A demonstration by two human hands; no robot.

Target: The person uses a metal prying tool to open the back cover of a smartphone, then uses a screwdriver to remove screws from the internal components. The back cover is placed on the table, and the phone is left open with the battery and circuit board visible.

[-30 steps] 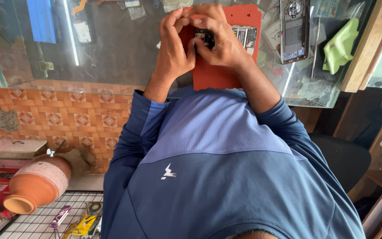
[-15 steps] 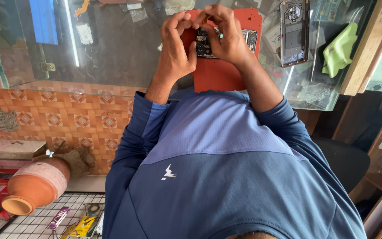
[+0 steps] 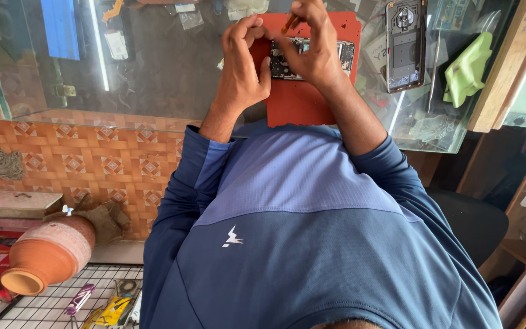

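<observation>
An opened phone (image 3: 342, 53) with its circuit board showing lies on a red mat (image 3: 302, 100) on the glass counter. My left hand (image 3: 240, 70) is curled at the phone's left end, with the thumb pressed against its edge. My right hand (image 3: 318, 52) is over the middle of the phone and pinches a small orange-brown tool (image 3: 290, 23) between the fingertips, with the tip pointing down at the board. My blue long-sleeved shirt fills the lower part of the view.
A phone back cover (image 3: 404, 44) and a green cloth (image 3: 467, 67) lie on the glass counter (image 3: 153, 73) to the right. A wooden frame (image 3: 500, 73) edges the counter. A clay pot (image 3: 47, 253), a wire rack (image 3: 62, 301) with small tools and a tiled wall sit lower left.
Both hands shifted slightly up over the phone. The right hand's fingers lifted, so the orange tool and more of the circuit board now show.
</observation>
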